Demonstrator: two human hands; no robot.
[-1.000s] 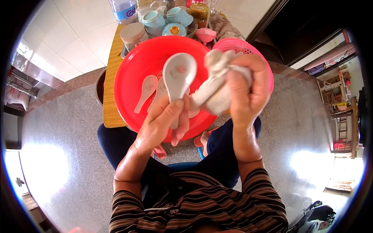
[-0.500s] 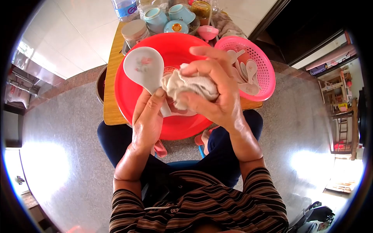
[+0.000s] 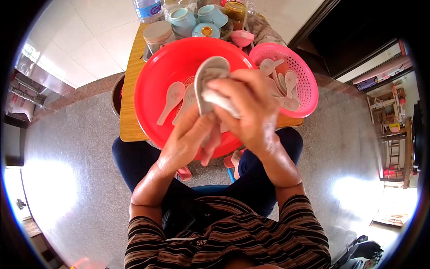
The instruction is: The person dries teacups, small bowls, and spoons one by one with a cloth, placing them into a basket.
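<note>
My left hand [image 3: 188, 140] is closed on the handle of a large white serving spoon [image 3: 209, 68], its bowl tilted upward. Bunched in my right hand [image 3: 253, 110] is a whitish cloth [image 3: 220, 100], pressed against the inside of the spoon's bowl. My right fingers hide part of the cloth and bowl. Both hands are over a red basin [image 3: 150, 85]. Inside the basin lie a white soup spoon [image 3: 174, 97] with a flower print and another pale spoon [image 3: 187, 99], partly covered by my left hand.
A pink colander [image 3: 308, 83] with several white spoons stands right of the basin. Behind are light-blue cups [image 3: 182, 22], a lidded jar [image 3: 157, 36], a pink bowl [image 3: 242, 38] and a bottle [image 3: 148, 10], on a wooden table [image 3: 128, 103]. A dark pot [image 3: 117, 96] is at the left.
The serving spoon has moved right and turned, its bowl now tilted. My right hand has brought the cloth into the bowl. Spoons in the basin have come into sight.
</note>
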